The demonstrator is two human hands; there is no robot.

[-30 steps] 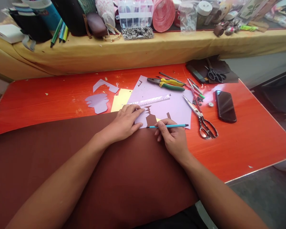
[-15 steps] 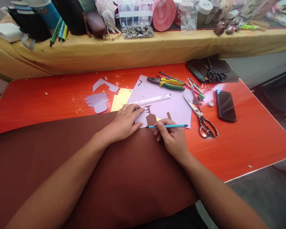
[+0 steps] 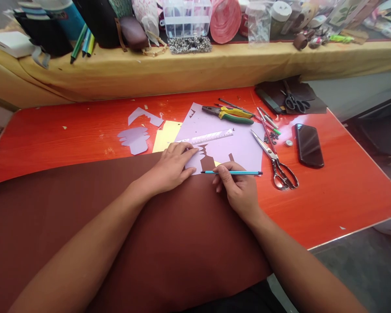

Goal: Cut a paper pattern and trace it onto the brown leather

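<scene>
My left hand (image 3: 174, 167) lies with its fingers stretched out, pressing a small lilac paper cutout (image 3: 194, 163) onto the large brown sheet (image 3: 189, 230). In my right hand (image 3: 236, 187) is a slim blue pen (image 3: 239, 173), held almost level, its dark tip at the cutout's right edge. The brown sheet looks like leather or a similar material and spreads over the near side of the table. Beyond my hands, a white ruler (image 3: 211, 137) rests on a larger lilac sheet (image 3: 247, 143). The left palm hides part of the cutout.
Pliers (image 3: 228, 114) lie on the lilac sheet, and metal scissors (image 3: 275, 163) and a phone (image 3: 309, 145) to its right. Lilac scraps (image 3: 135, 140) and yellow paper (image 3: 165, 135) are at left. Black-handled scissors (image 3: 295, 102) sit behind. A cloth-covered shelf (image 3: 182, 69) runs along the back.
The pen and my right hand have shifted slightly right, the tip still close to the cutout's edge. My left hand stays pressed in place.
</scene>
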